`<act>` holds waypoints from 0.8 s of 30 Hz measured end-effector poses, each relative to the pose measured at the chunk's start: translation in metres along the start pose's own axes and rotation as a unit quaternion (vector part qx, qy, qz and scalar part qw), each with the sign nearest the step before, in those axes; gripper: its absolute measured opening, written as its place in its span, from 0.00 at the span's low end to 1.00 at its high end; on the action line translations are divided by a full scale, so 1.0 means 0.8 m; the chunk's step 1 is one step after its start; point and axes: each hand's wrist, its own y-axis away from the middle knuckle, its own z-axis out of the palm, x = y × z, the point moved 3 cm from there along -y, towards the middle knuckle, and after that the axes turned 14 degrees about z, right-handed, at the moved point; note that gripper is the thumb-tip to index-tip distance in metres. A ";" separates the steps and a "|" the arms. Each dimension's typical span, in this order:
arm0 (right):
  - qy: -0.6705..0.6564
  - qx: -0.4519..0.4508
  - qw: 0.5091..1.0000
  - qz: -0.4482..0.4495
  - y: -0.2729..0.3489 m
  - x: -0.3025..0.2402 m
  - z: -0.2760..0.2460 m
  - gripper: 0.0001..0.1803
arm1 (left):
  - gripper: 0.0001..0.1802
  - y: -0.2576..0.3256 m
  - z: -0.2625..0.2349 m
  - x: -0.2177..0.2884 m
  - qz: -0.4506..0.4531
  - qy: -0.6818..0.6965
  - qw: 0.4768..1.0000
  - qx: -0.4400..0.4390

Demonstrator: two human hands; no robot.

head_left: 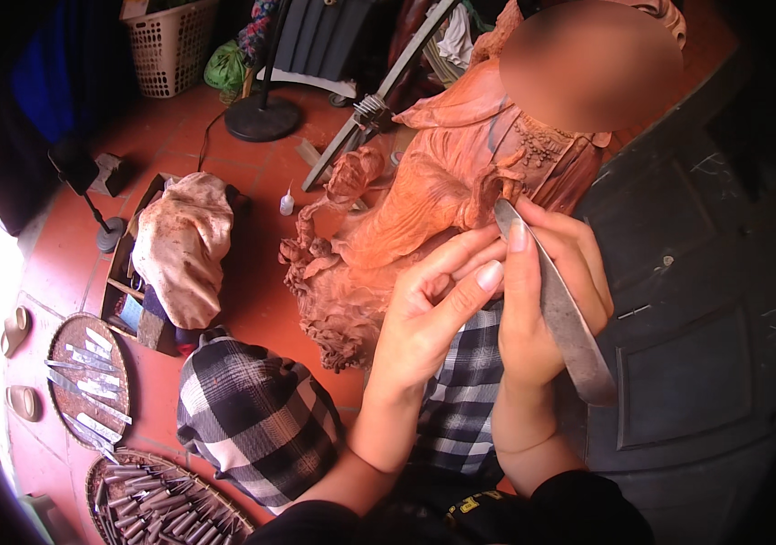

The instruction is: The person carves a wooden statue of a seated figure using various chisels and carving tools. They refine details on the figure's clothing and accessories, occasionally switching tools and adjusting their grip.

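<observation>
A reddish wooden statue [415, 209] with carved robes and beads leans before me, its base of curled carving toward my lap. My right hand [542, 291] is closed around a flat metal carving blade [574, 336]; its narrow tip lies at the statue's small carved hand and its broad end points back toward me. Beside it, my left hand [442, 309] has bent fingers, with the tips reaching the carving near the blade's tip. My right hand partly hides those fingertips, so what they grip is unclear.
Several handled chisels [156, 509] fill a woven basket at lower left. Flat blades [88, 372] lie on a round tray. A cloth-covered wooden box [183, 245], a small white bottle [287, 203] and a black stand base [262, 118] are on the tiles. Dark panelling [687, 363] lies right.
</observation>
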 end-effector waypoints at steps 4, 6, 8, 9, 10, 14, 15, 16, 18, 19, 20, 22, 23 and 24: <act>-0.042 0.029 0.996 0.072 0.007 -0.001 0.005 0.05 | 0.26 -0.004 0.003 0.004 0.006 0.020 1.000 -0.014; -0.104 0.031 0.983 0.147 0.013 0.004 0.005 0.06 | 0.26 -0.004 0.001 0.000 0.005 0.032 0.999 -0.013; -0.014 0.022 0.996 0.089 0.012 -0.003 0.006 0.09 | 0.26 -0.002 -0.001 0.001 -0.007 0.029 0.999 -0.012; 0.017 0.027 0.998 0.061 0.011 -0.005 0.006 0.10 | 0.26 -0.001 -0.001 0.001 -0.014 0.029 0.999 -0.012; 0.047 0.034 0.998 0.031 0.008 -0.007 0.006 0.11 | 0.26 -0.002 0.000 0.002 -0.005 0.025 1.000 -0.014; -0.001 0.064 0.992 0.111 0.009 -0.010 0.011 0.11 | 0.26 -0.004 0.002 0.003 0.004 0.038 0.999 -0.024; -0.015 0.055 0.992 0.111 0.010 -0.008 0.010 0.09 | 0.26 -0.006 0.003 0.003 0.001 0.050 0.998 -0.028; -0.029 0.046 0.992 0.111 0.012 -0.005 0.008 0.07 | 0.26 -0.005 0.002 0.003 0.001 0.049 0.999 -0.025; 0.014 0.014 0.998 0.056 0.010 -0.006 0.002 0.06 | 0.26 -0.003 0.001 0.002 -0.001 0.045 0.999 -0.020; 0.037 0.035 0.999 0.004 0.008 -0.009 0.006 0.05 | 0.26 -0.003 0.000 0.003 0.009 0.023 0.999 -0.020; 0.036 0.033 0.999 0.015 0.007 -0.011 0.009 0.05 | 0.26 -0.003 -0.002 0.005 0.019 0.001 1.000 -0.020; 0.019 0.033 0.999 0.036 0.004 -0.008 0.006 0.05 | 0.26 -0.004 0.000 0.007 0.011 -0.013 1.000 -0.011; -0.002 0.033 0.999 0.043 0.004 0.001 0.003 0.04 | 0.27 -0.005 0.003 0.006 0.010 -0.004 1.000 -0.013; -0.027 0.034 0.998 0.050 0.004 0.007 0.002 0.04 | 0.27 -0.006 0.004 0.005 0.011 0.001 1.000 -0.015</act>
